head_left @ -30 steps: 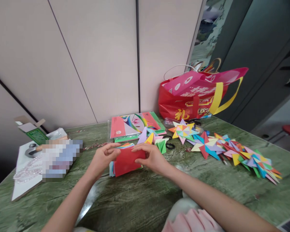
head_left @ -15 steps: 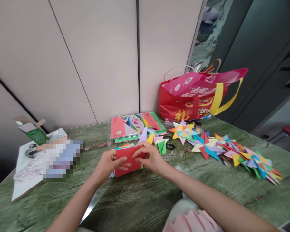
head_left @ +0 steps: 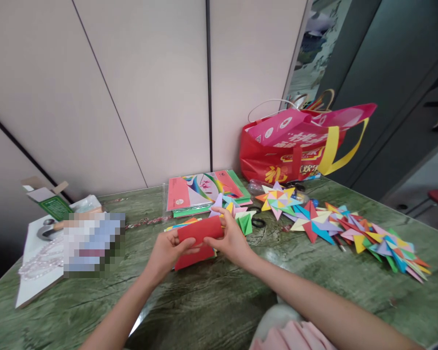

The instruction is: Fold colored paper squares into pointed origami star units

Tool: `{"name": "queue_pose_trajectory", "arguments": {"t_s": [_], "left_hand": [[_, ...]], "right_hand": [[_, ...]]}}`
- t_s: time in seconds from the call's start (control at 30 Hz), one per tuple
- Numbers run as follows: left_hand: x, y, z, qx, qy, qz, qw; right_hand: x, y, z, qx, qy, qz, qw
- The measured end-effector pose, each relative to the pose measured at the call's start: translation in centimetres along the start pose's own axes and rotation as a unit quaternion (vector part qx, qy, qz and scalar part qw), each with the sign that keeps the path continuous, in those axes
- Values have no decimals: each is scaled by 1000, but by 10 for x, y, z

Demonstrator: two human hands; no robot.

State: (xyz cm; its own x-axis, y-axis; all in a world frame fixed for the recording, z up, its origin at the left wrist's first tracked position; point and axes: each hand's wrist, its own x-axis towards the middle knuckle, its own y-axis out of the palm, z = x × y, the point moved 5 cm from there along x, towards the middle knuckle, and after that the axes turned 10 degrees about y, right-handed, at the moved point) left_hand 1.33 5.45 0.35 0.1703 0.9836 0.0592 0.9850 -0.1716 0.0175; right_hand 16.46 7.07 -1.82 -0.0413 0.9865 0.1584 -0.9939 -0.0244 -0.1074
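Between my two hands is a sheet of red paper (head_left: 200,230), bent over into a narrow strip. My left hand (head_left: 171,250) pinches its left end, thumb in front and fingers behind. At the right end, my right hand (head_left: 230,238) grips it with the thumb low on the front and the index finger at the top. Below and behind it lies a stack of coloured paper (head_left: 193,260) with a red sheet on top, partly hidden by my hands. Just beyond my right hand are a green folded paper piece (head_left: 246,225) and black-handled scissors (head_left: 258,222).
Folded paper stars (head_left: 312,221) spread along the right of the green table (head_left: 190,311). Paper packs (head_left: 204,189) lie at the back beside a red bag (head_left: 295,146). On the left are a white board (head_left: 29,287), a hammer-like tool (head_left: 47,229) and a green box (head_left: 53,204).
The red paper was flat and upright in my hands; now it is bent into a narrow strip and raised slightly. Another red sheet shows beneath it. My right hand's fingers have spread upward.
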Motion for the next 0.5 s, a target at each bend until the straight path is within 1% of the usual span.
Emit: {"name": "queue_pose_trajectory", "arguments": {"t_s": [0.1, 0.17, 0.27, 0.37, 0.43, 0.5], "left_hand": [[1, -4, 0, -13, 9, -13, 1000], [2, -6, 0, -22, 13, -18, 1000], [3, -8, 0, -32, 16, -25, 999], [4, -13, -1, -37, 27, -35, 998], [5, -19, -4, -35, 43, -57, 997], [6, -24, -7, -35, 63, -82, 994]], "right_hand": [[6, -1, -4, 72, 38, 36, 996], [11, -4, -4, 120, 58, 45, 990], [16, -11, -3, 150, 65, 38, 986], [22, -22, -2, 136, 50, 22, 989], [25, -32, -2, 142, 43, -10, 989], [26, -35, -2, 167, 52, -25, 984]]}}
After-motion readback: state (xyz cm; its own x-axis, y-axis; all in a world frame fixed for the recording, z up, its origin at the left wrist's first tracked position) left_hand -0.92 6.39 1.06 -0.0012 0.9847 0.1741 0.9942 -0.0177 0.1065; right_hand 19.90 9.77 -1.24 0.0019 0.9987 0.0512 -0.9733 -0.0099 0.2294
